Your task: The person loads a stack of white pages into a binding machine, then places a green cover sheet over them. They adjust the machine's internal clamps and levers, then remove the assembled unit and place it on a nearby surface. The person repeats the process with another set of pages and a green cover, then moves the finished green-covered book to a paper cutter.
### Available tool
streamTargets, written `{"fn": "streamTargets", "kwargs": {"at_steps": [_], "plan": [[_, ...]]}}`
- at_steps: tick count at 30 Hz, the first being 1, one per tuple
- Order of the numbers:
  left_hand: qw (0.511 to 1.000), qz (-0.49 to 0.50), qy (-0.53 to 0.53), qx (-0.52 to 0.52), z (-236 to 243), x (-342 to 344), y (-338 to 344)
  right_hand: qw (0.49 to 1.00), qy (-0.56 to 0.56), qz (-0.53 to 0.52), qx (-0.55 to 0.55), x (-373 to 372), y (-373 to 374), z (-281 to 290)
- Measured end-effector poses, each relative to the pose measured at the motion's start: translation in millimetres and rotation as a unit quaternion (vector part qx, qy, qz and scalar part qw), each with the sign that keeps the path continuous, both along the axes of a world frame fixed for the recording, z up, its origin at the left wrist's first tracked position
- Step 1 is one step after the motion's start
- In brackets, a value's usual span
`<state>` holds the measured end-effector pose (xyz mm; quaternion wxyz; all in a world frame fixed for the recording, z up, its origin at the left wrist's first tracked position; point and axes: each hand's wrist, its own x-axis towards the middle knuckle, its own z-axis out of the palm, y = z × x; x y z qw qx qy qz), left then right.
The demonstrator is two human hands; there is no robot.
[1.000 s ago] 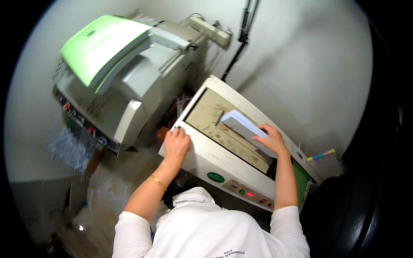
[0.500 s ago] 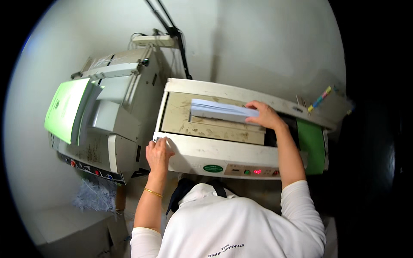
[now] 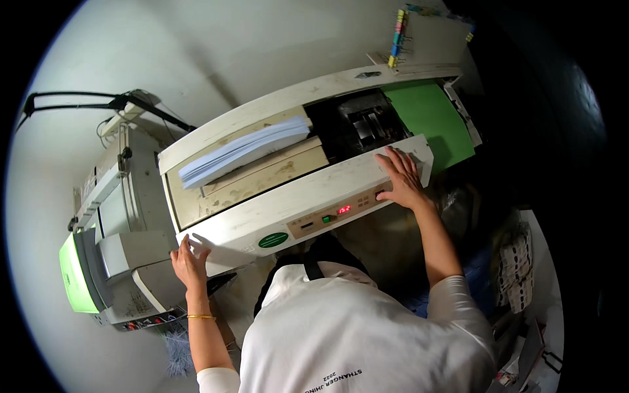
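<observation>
On the head feed now. White paper stack is on the tan carriage of the long white machine, running lengthwise in its slot area, sheet edges up. Can't see how deep it sits. Neither hand is on it.

Bay right of the carriage is open on top: dark inside, black metal block in it, no paper that I can make out. Past that, a flat green sheet on the machine's right end, one corner over the front edge.

Hands well apart, nothing gripped that I can see. Left hand is at the front left corner, fingertips on the edge, thumb spread. Right hand is at the right end of the front ledge, fingers fanned on top, thumb down by the control panel. Can't tell if it's pressing anything. Red display is lit.

Left side: second machine has a green-covered book on it. Paper shreds below; can't tell what holds them.
</observation>
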<state>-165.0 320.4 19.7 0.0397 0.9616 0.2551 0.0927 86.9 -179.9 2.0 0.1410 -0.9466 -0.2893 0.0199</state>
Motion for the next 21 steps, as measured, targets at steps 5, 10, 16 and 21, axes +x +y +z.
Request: {"fn": "streamTargets", "kwargs": {"at_steps": [5, 10, 16, 21], "plan": [[0.999, -0.017, 0.017, 0.042, -4.5, -11.1, 6.4, 0.998, -0.026, 0.028, 0.041, 3.2, -1.3, -13.7], [0.996, -0.002, 0.060, 0.067, -3.0, -4.7, -3.0, 0.994, -0.049, 0.067, 0.065, 7.8, -10.7, -18.8], [0.997, 0.008, 0.063, 0.054, -4.5, -4.7, -3.3, 0.995, -0.046, 0.067, 0.050, 11.5, -12.3, -15.1], [0.995, 0.010, 0.086, 0.050, 4.4, 0.2, -3.4, 0.997, -0.037, 0.058, 0.042, 9.3, -3.2, -12.6]]}}
